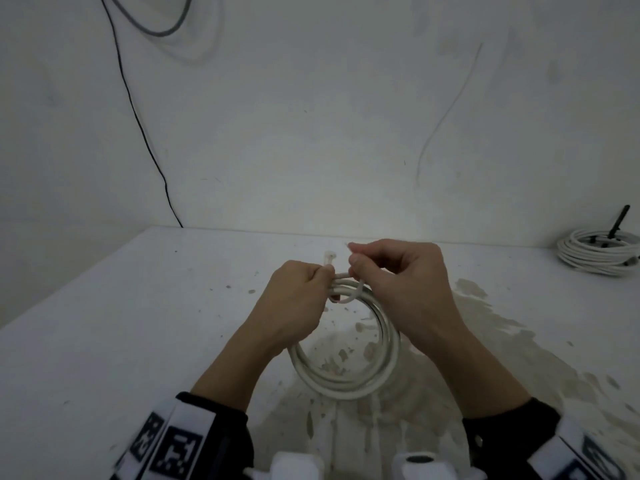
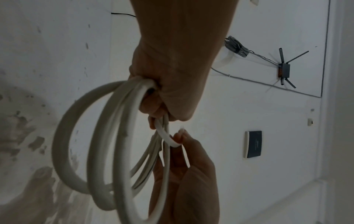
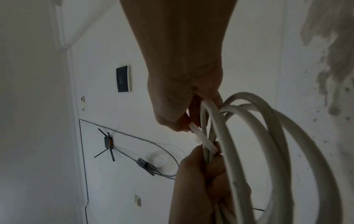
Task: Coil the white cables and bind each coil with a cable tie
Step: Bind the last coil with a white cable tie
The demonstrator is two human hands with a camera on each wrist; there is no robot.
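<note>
Above the middle of the desk [image 1: 104,341], in the head view, both hands hold up a coil of white cable [image 1: 346,382]. The left hand [image 1: 294,299] has its fingers curled round the far part of the coil, gripping the turns together. The right hand [image 1: 405,282] pinches a white cable tie [image 1: 349,296] between thumb and forefinger; the tie loops round the gathered turns, and its head end [image 1: 328,258] stands up just beyond the left hand. Near the desk's far right corner lies a second coil [image 1: 599,254], already bound, a black tie tail [image 1: 620,221] sticking up from it. Pale brown stains mark the desk beneath and to the right of the hands.

From the left wrist view, the left hand [image 2: 168,91] is closed round the bunched turns of the coil [image 2: 91,144], which hangs blurred below it. The right hand's fingertips [image 2: 182,137] pinch the flat tie [image 2: 166,136] where it bends round the turns.

From the right wrist view, the right hand [image 3: 178,106] grips the tie [image 3: 201,137] between thumb and fingers, the strap running aslant to the left hand [image 3: 201,181], whose fingers are wrapped round the coil [image 3: 268,144].
</note>
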